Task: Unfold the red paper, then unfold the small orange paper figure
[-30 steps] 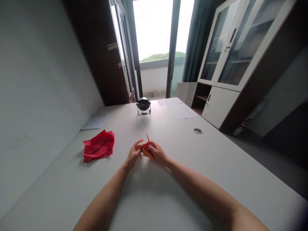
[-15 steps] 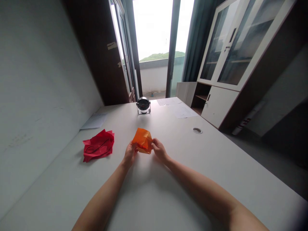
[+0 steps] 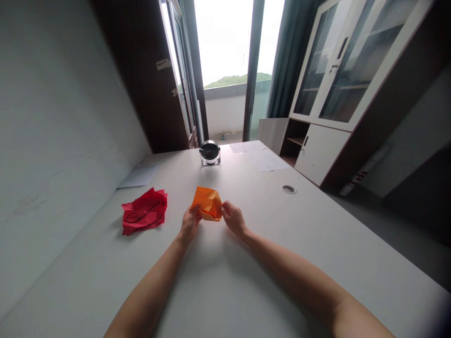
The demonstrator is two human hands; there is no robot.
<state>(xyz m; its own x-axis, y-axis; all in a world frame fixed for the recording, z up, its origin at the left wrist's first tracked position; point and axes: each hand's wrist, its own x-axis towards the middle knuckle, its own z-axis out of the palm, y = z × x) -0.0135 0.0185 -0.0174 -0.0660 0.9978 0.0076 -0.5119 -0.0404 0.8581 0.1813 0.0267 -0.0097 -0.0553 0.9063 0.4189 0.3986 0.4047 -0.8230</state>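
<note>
A folded, creased piece of orange paper [image 3: 207, 203] is held between my two hands above the white table [image 3: 218, 281]. My left hand [image 3: 190, 221] grips its left edge, thumb on top and fingers underneath. At the right edge, my right hand [image 3: 232, 217] pinches the paper between thumb and fingertips. To the left lies a crumpled red paper [image 3: 148, 222] with a thin dark cord [image 3: 136, 218] on top of it.
A round black device on a metal stand [image 3: 210, 153] stands toward the far edge. Flat white sheets [image 3: 270, 162] lie at the far right, another sheet [image 3: 137, 177] by the left wall. A ringed hole [image 3: 289, 189] is in the tabletop at right.
The orange paper has tilted and shifted slightly left between my hands. Both hands keep their hold on it. The red paper has stayed where it was.
</note>
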